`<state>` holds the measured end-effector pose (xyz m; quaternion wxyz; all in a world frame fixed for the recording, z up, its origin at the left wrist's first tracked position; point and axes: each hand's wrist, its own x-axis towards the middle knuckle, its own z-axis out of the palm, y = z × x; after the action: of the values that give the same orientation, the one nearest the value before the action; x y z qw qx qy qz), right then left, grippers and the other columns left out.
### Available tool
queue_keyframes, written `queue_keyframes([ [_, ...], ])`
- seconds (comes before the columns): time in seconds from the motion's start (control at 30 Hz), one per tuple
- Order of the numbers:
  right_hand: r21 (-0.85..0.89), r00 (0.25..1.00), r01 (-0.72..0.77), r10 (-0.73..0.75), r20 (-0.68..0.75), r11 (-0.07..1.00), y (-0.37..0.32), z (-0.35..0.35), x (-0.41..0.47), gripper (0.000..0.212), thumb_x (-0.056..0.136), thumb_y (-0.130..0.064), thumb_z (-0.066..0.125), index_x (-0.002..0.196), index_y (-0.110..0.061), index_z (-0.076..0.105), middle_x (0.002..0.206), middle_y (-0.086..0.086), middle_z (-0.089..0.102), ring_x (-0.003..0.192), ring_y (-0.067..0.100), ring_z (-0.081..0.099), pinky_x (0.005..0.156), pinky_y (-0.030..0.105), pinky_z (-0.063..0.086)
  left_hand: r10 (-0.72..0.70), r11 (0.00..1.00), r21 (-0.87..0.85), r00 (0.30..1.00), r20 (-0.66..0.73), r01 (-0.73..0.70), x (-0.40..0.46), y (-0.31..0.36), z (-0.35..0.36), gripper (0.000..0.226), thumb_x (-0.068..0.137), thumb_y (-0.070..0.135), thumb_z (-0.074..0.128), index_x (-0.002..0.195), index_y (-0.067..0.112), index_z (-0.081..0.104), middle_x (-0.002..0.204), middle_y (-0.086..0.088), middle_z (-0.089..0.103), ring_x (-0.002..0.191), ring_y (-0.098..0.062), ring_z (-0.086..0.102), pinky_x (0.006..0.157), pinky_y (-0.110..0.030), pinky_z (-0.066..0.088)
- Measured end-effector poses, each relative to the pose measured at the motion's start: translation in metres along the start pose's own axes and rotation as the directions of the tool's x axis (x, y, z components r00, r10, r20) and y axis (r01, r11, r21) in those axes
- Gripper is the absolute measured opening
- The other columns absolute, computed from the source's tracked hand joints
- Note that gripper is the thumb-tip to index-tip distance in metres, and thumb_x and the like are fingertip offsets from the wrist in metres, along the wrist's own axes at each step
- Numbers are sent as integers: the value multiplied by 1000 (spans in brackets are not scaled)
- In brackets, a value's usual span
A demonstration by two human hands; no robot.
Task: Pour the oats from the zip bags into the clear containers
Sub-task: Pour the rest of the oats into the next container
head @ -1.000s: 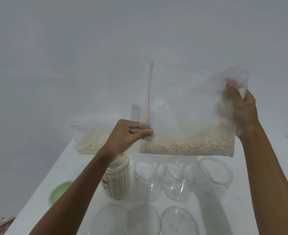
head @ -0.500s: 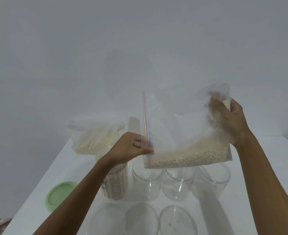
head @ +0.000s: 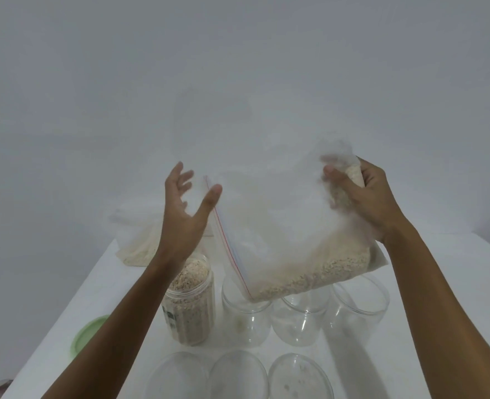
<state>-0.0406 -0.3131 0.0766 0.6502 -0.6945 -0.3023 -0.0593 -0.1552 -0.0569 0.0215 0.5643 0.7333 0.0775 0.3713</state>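
Zip bag (head: pixel 289 243) tilted, zip edge slanting down-left, low corner just above second clear container (head: pixel 245 318). Gripped at upper back corner by right hand (head: pixel 364 197). Left hand (head: pixel 184 208) released, fingers spread beside the zip edge, nearer to it.

White tabletop (head: pixel 428 326): bare at 3 o'clock of the three empty clear plastic jars (head: pixel 301 321). At 9 o'clock, an oat-filled clear jar (head: pixel 190 306); at 6, three clear round lids (head: pixel 239 375); at 12, the tilted clear zip bag of oats (head: pixel 289 243) overhangs the jar mouths.
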Motion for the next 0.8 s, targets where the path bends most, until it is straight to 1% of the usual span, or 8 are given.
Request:
queue_keyframes([
  [0.13,-63,997,50,-46,55,997,-7,11,3,21,94,-34,67,113,-26,73,83,-5,74,50,14,55,51,23,46,63,997,60,989,-136,-56,5,13,9,69,83,64,60,142,34,39,145,16,44,141,-3,34,120,-39,21],
  [0.2,-70,995,66,-61,81,995,-10,16,4,20,95,-32,68,113,-24,73,84,0,74,49,14,56,51,21,46,110,988,123,989,-103,-97,7,20,16,59,83,66,55,135,42,43,135,29,46,133,15,31,121,-48,17],
  [0.3,-102,988,102,-89,122,990,-14,23,5,18,97,-27,67,112,-20,73,82,7,73,50,14,56,52,18,46,194,959,216,980,-42,-181,9,35,29,50,84,66,52,128,44,45,124,40,41,116,35,22,119,-42,11],
  [0.43,-118,979,134,-113,170,984,-17,30,3,13,96,-26,68,106,-19,73,72,12,66,55,16,56,53,19,47,267,919,281,961,72,-277,19,58,41,63,79,75,43,130,40,48,127,30,48,128,14,36,118,-44,7],
  [0.5,-121,974,142,-118,192,982,-17,32,3,2,95,-27,69,94,-27,71,66,-3,62,55,12,56,53,18,46,266,899,311,949,168,-307,27,70,44,71,78,78,43,137,39,43,126,29,51,128,9,43,117,-42,8],
  [0.57,-147,970,161,-129,208,976,-17,35,2,10,94,-29,70,85,-30,67,65,-13,60,56,7,55,54,15,44,245,892,313,931,271,-326,37,80,47,75,79,77,50,142,37,41,119,30,56,119,14,48,115,-37,11],
  [0.7,-138,971,154,-123,206,978,-18,36,-1,13,93,-27,71,84,-19,66,63,-9,57,53,5,52,53,13,42,318,908,119,844,431,-402,48,90,52,37,91,48,64,122,28,67,115,19,69,112,1,61,111,-43,42],
  [0.8,-125,975,146,-121,187,981,-15,32,-6,12,92,-28,72,89,-18,68,69,-2,61,58,11,57,55,18,47,415,883,53,829,374,-466,46,91,59,13,94,30,67,98,22,76,98,13,75,101,-11,69,101,-47,49],
])
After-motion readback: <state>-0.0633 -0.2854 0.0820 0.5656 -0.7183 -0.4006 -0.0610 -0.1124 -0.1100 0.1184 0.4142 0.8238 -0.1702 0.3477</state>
